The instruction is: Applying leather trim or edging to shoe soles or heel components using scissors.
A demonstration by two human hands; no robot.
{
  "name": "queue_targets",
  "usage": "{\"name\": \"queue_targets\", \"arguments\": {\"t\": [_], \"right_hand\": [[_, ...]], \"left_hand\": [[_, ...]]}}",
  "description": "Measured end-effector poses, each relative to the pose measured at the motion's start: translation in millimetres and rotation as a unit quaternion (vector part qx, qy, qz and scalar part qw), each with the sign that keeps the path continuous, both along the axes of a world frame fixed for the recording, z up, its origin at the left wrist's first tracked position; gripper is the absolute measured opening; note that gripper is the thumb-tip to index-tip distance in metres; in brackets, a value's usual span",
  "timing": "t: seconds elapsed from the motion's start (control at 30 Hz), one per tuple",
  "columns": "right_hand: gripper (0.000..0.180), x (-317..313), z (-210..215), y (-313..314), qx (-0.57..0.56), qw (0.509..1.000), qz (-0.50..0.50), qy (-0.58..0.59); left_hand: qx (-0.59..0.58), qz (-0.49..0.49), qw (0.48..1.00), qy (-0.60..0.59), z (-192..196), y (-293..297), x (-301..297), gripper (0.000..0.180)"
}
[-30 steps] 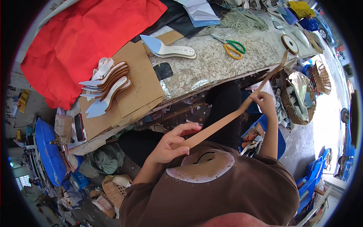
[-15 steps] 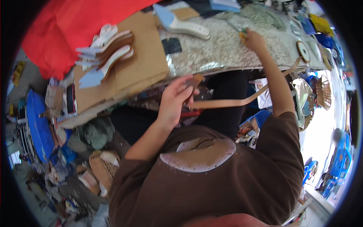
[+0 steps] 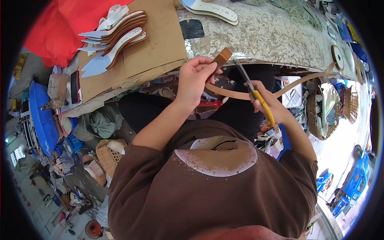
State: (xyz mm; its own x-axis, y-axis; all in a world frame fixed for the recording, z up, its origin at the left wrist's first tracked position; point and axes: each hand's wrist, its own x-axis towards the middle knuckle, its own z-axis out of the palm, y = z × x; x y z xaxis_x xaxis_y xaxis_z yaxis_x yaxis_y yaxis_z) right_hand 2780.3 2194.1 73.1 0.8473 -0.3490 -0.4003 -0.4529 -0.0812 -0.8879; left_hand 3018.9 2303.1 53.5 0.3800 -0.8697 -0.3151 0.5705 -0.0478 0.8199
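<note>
My left hand (image 3: pixel 196 79) pinches a brown insole (image 3: pixel 222 58), seen nearly edge-on, its squared end pointing up and to the right. From below those fingers a tan strip (image 3: pixel 230 94) sags, passes behind my right hand, and runs to a white-sided roll (image 3: pixel 338 57) at the table's right. My right hand (image 3: pixel 272 105) is closed around the yellow handles of a pair of scissors (image 3: pixel 245 75). Their blades point up and left, the tips a short way right of the brown insole. Whether the blades are parted is hard to see.
Several blue-and-white insoles with brown edges (image 3: pixel 120 42) lie stacked on cardboard (image 3: pixel 160 42) at the left. More insoles (image 3: pixel 214 10) and a black patch (image 3: pixel 192 29) lie on the worn tabletop (image 3: pixel 264 40). Red sheeting (image 3: pixel 60 36) covers the far left; baskets (image 3: pixel 351 105) stand below right.
My right hand has come from the far part of the table down toward my left hand, bringing the scissors. The strip hangs lower. The whole view has shifted a little.
</note>
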Motion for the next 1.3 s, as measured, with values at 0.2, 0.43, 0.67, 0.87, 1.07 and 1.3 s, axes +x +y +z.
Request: {"name": "queue_targets", "arguments": {"t": [0.2,0.43,0.67,0.87,1.07,1.3], "right_hand": [[0.066,11.1,-4.1,3.7,-0.06,0.998,0.009,-0.011],[0.063,13.8,-7.2,4.5,-0.114,0.993,0.014,0.023],[0.053,5.5,-15.2,0.5,-0.055,0.998,-0.034,0.014],[0.049,-12.8,-22.5,-119.5,-0.272,0.929,-0.25,-0.029],[0.029,11.9,-14.9,-159.3,-0.705,0.662,-0.239,-0.084],[0.037,118.7,-12.8,-65.9,-0.171,0.945,0.027,-0.276]], "left_hand": [[0.006,-0.032,0.999,-0.027,0.6,-9.8,-12.5,0.009],[-0.002,-0.061,0.998,-0.026,2.4,-12.1,-16.7,0.009],[0.044,-0.091,0.994,-0.05,5.9,-5.5,-10.3,0.007],[-0.012,-0.119,0.993,-0.023,-5.4,3.4,-19.0,0.009],[-0.061,-0.056,0.994,-0.075,5.8,1.2,-14.7,0.01],[-0.064,0.02,0.959,-0.276,10.4,-12.7,-1.2,0.008]]}}
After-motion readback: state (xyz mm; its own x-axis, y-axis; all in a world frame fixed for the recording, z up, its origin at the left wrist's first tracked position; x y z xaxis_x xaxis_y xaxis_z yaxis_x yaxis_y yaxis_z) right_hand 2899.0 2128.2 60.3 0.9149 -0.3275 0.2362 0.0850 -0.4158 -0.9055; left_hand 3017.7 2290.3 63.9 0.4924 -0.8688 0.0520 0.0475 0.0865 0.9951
